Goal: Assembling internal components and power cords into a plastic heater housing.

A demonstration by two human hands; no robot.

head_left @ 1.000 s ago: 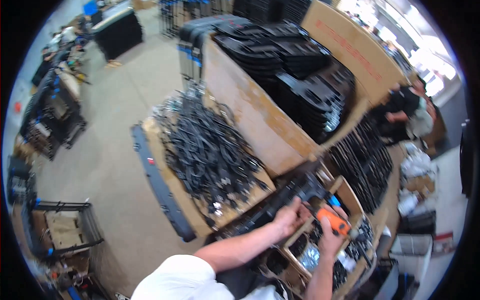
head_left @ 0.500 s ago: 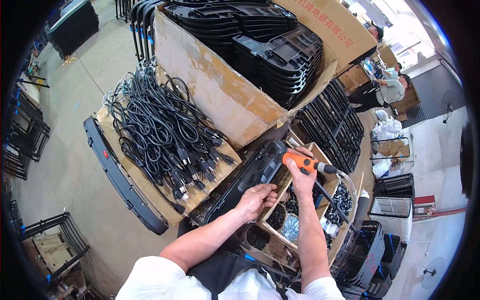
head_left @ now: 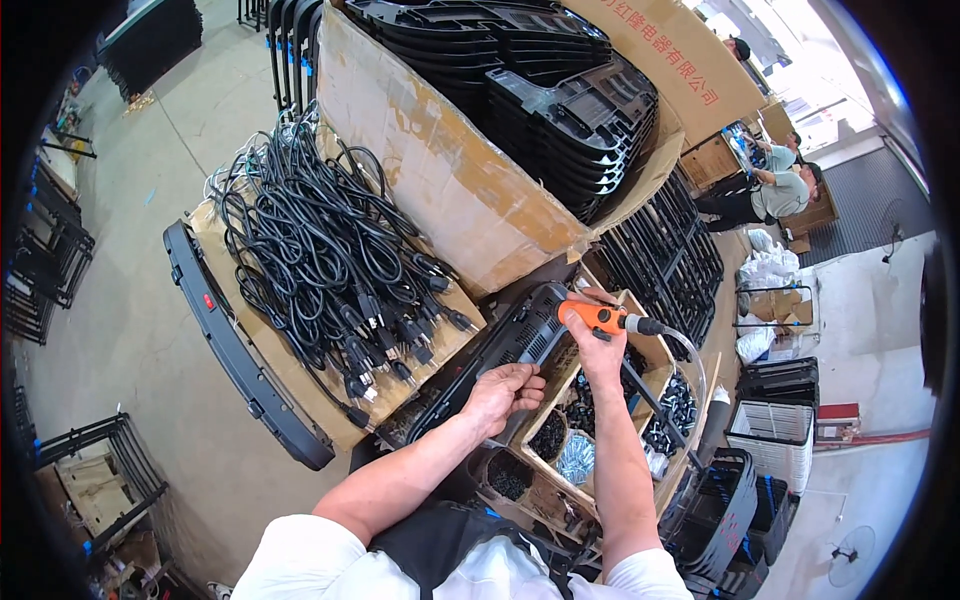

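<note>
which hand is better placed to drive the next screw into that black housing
Right. The right hand already grips the orange screwdriver at the black housing, while the left hand is braced on its edge.

Two hands (head_left: 505, 392), one orange screwdriver (head_left: 600, 318)

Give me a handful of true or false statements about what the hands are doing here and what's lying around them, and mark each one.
1. The right hand grips an orange power screwdriver. True.
2. The left hand rests on a black vented panel. True.
3. The black power cords hang from a wall hook. False: they lie piled on cardboard.
4. The big cardboard box holds white bottles. False: it holds stacked black plastic parts.
5. A hose trails from the screwdriver. True.
</note>
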